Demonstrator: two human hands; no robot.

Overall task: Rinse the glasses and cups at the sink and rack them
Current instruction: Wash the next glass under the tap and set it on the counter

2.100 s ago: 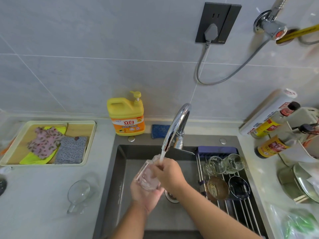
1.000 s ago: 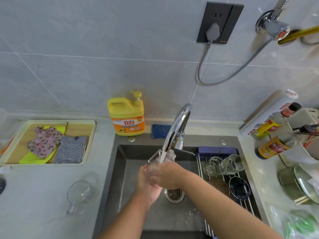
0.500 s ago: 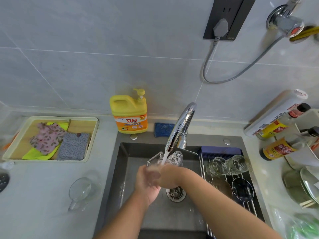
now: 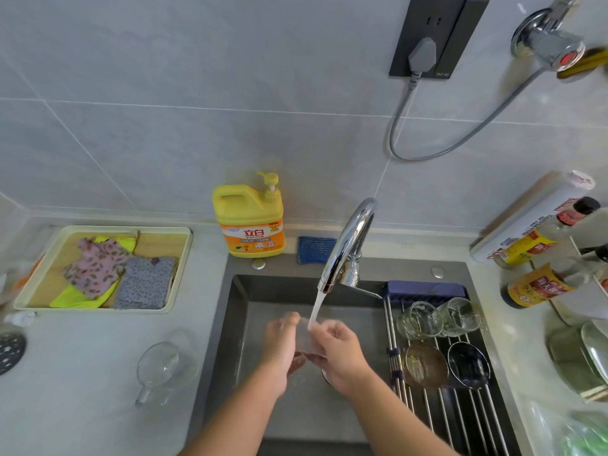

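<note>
Both hands are over the sink point(image 4: 235, 327) basin, under the faucet point(image 4: 349, 245). The clear glass point(image 4: 306, 339) is between them, right where the water stream point(image 4: 316, 309) lands (motion-blurred, so I can't tell its tilt or which way the mouth faces). My left hand point(image 4: 282, 348) cups it from the left, fingers curled up along the wall. My right hand point(image 4: 340, 358) grips it from the right, fingers wrapped round the near side. The roll-up rack point(image 4: 437, 419) spans the right part of the sink and carries 4 pieces. At the back are a plain tumbler point(image 4: 419, 320) and a ribbed tumbler point(image 4: 460, 315), side by side and touching. Just in front of them are a brown cup point(image 4: 425, 365) and a dark cup point(image 4: 468, 365). 1 handled glass cup point(image 4: 164, 365) is on the counter point(image 4: 82, 383) left of the sink, handle toward me, well apart from the hands. The yellow dish soap jug point(image 4: 249, 222) and blue sponge point(image 4: 316, 250) are on the back ledge. A tray point(image 4: 184, 268) of folded cloths point(image 4: 112, 274) is at far left.
</note>
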